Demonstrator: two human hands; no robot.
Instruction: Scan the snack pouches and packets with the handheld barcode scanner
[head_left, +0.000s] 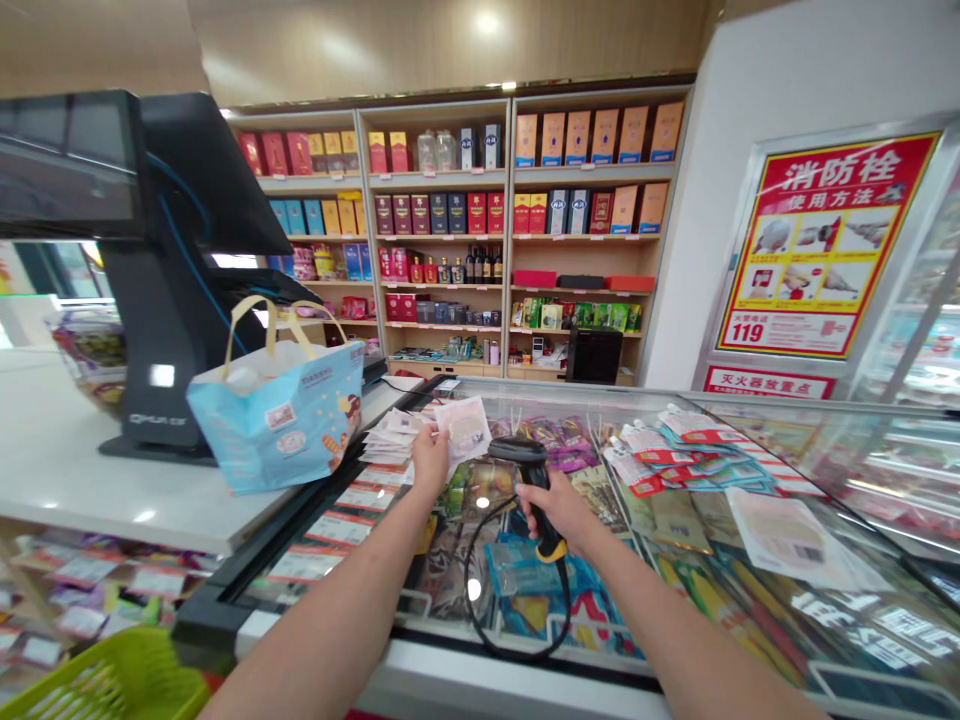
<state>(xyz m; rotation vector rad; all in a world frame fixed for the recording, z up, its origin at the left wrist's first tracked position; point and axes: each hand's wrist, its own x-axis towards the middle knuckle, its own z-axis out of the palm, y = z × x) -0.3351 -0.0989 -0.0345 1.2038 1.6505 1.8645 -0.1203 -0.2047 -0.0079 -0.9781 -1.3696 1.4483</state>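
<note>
i log the left hand [430,462] pinching a pale sachet [463,426] raised clear of the glass freezer lid [592,396]; the right hand [553,512] closes around a corded barcode scanner [529,470], apparently gripped for aiming.

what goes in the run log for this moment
left hand: pale flat packet | right hand: black-yellow barcode scanner | over: glass-top freezer

Print on the packet [463,425] in the left hand [431,460] too blurred
</note>
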